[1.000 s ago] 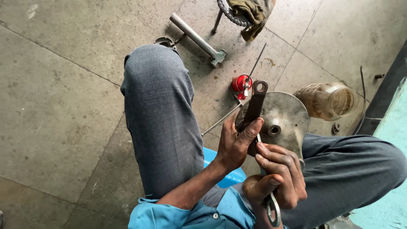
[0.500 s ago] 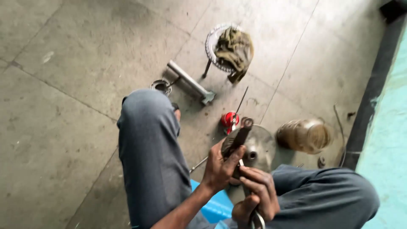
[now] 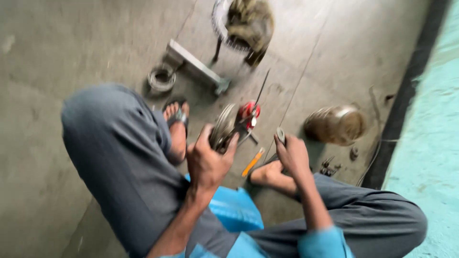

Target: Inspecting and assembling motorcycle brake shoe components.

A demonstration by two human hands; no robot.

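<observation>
Two hands are up over the concrete floor point(image 3: 71, 48), and the picture is smeared with motion blur. The left hand point(image 3: 206, 165) has its fingers point(image 3: 233, 142) wrapped tight around the rim of a round grey metal disc point(image 3: 223, 127), held on edge just above the knee line. The right hand point(image 3: 292, 155) sits just beside it, a little lower, its fingers closed on a small dark tool point(image 3: 280, 135) whose tip pokes up past the thumb; what kind of tool it is, the blur hides. Between the two hands, down on the floor, lies a thin orange stick point(image 3: 253, 162). Right behind the disc sits a red object point(image 3: 249, 111), touching or nearly so, too blurred to call. Further out: a grey metal bar point(image 3: 193, 64), a small ring-shaped part point(image 3: 161, 78) next to it, a toothed wheel draped with a rag point(image 3: 248, 21), and a brownish domed cover point(image 3: 334, 125) off to the right near the dark wall edge.
</observation>
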